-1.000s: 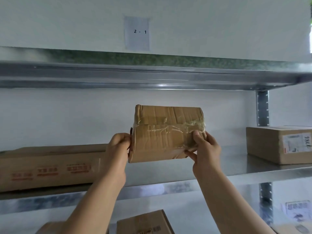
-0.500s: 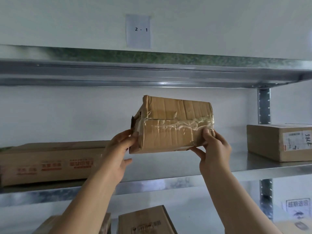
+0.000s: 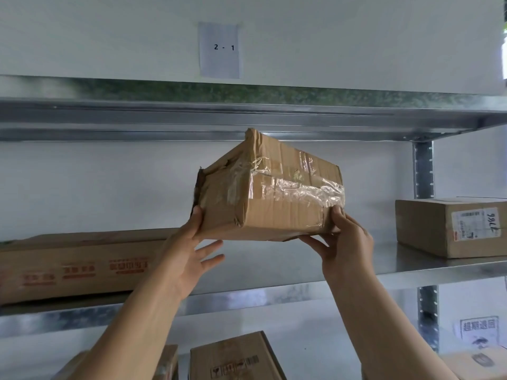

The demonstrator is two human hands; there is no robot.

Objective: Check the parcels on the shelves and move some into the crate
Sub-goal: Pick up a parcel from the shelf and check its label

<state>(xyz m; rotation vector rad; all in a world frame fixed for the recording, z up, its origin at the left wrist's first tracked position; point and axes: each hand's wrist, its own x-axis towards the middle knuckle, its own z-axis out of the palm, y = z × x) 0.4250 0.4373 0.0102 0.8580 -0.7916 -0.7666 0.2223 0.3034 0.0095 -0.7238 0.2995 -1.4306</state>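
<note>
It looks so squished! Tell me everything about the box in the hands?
The cardboard box is brown, crumpled and dented, with shiny clear tape across its front and side. Its left end looks a bit torn. It hangs tilted above the metal shelf, touching nothing but hands: the left hand presses its left end, the right hand pinches its lower right corner.

A single wide-angle head-worn camera sits close before the upper shelf [image 3: 247,116], slightly below it; it faces the wall [image 3: 82,187] behind, tilted upward.
</note>
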